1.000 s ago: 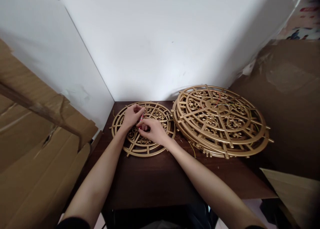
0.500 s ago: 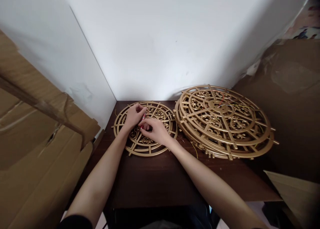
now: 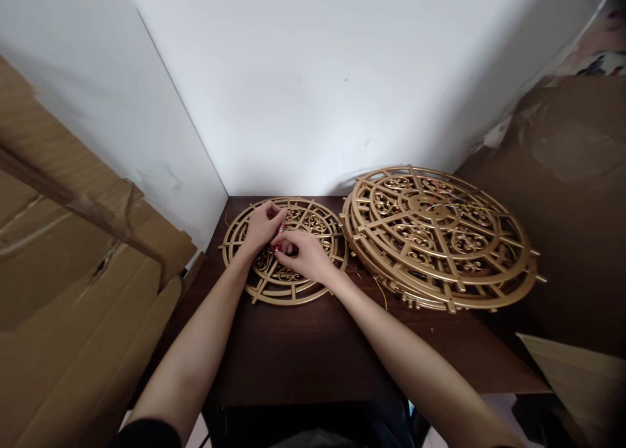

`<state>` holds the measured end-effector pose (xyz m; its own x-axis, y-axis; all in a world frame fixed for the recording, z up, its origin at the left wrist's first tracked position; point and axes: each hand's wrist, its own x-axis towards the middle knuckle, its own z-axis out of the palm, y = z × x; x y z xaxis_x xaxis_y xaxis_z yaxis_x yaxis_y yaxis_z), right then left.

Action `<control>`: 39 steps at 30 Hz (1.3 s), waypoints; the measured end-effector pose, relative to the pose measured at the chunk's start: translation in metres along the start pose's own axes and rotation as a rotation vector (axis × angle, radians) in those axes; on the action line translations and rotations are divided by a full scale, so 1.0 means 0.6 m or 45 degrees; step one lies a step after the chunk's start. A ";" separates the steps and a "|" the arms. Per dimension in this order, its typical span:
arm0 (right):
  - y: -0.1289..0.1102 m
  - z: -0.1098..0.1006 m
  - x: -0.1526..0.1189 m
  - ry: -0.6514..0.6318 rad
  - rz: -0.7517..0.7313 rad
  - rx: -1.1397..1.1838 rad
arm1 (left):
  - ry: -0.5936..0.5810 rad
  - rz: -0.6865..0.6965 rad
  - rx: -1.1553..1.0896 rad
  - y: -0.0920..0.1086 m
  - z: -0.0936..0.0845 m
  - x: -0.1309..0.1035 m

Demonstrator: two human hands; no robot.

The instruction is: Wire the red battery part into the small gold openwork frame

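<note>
A round gold openwork panel point(image 3: 293, 300) with scroll patterns lies flat on the dark brown table. Over its middle, my left hand point(image 3: 265, 224) is closed, thumb and fingertips pinched at a small red-and-white piece point(image 3: 282, 227). Just to the right and nearer to me, my right hand point(image 3: 303, 253) is also closed, its fingertips pinching a red bit low on what looks like the same piece. The two hands are close together and hide the panel's centre. What exactly the red-and-white piece is cannot be made out.
On the right stands a stack of similar gold panels point(image 3: 440, 239), with thin red and yellow wires on top. A yellow wire point(image 3: 382, 294) trails onto the table point(image 3: 303, 357). Cardboard point(image 3: 88, 291) rises at the left, a brown box point(image 3: 577, 226) at the right, a white wall point(image 3: 313, 89) behind.
</note>
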<state>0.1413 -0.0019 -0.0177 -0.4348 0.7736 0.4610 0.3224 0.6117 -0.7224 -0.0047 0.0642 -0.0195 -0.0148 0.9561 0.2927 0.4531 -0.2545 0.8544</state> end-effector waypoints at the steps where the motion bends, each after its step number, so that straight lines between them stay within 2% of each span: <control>1: 0.000 0.000 0.000 -0.003 0.003 0.003 | -0.001 -0.003 -0.006 0.000 0.000 0.000; 10: -0.004 -0.002 0.000 0.003 0.032 0.059 | 0.007 -0.015 -0.052 0.001 -0.001 0.002; 27: 0.002 0.000 -0.002 -0.016 -0.004 -0.012 | 0.054 -0.011 0.074 -0.001 0.001 0.005; 39: -0.002 0.001 -0.002 -0.016 0.041 -0.015 | 0.051 0.009 0.063 -0.001 0.005 0.004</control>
<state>0.1410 -0.0037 -0.0173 -0.4342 0.7911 0.4309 0.3462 0.5882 -0.7309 -0.0024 0.0671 -0.0207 -0.0466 0.9476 0.3161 0.4967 -0.2526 0.8303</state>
